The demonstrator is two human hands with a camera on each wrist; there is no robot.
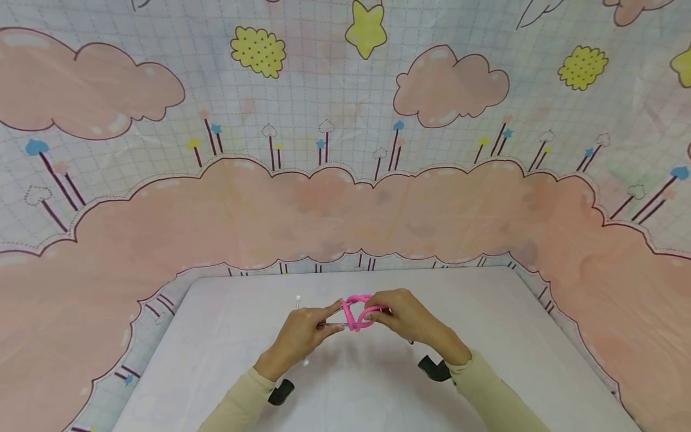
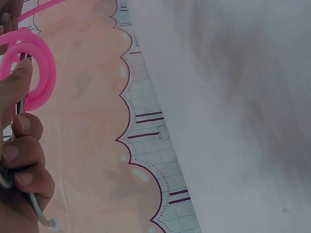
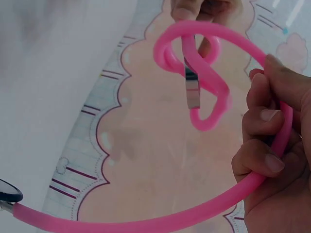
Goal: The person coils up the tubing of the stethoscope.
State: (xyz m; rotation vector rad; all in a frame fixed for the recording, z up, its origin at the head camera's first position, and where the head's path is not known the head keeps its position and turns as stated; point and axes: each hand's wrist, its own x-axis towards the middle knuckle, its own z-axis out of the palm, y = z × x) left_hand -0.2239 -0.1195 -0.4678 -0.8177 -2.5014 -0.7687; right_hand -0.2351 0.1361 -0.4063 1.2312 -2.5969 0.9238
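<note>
A stethoscope with pink tubing is held up over the table between both hands. My left hand grips its metal ear tubes, with a white ear tip beyond the hand and another ear tip on the near side. In the left wrist view the thumb presses along the metal beside the coiled pink tubing. My right hand holds the tubing with curled fingers. Loops of tubing wrap around a flat metal piece in the right wrist view. The dark-rimmed chest piece hangs at the tubing's end.
A white table lies below the hands. Behind it and at its sides hangs a cloth printed with clouds and stars. Black straps show at both wrists.
</note>
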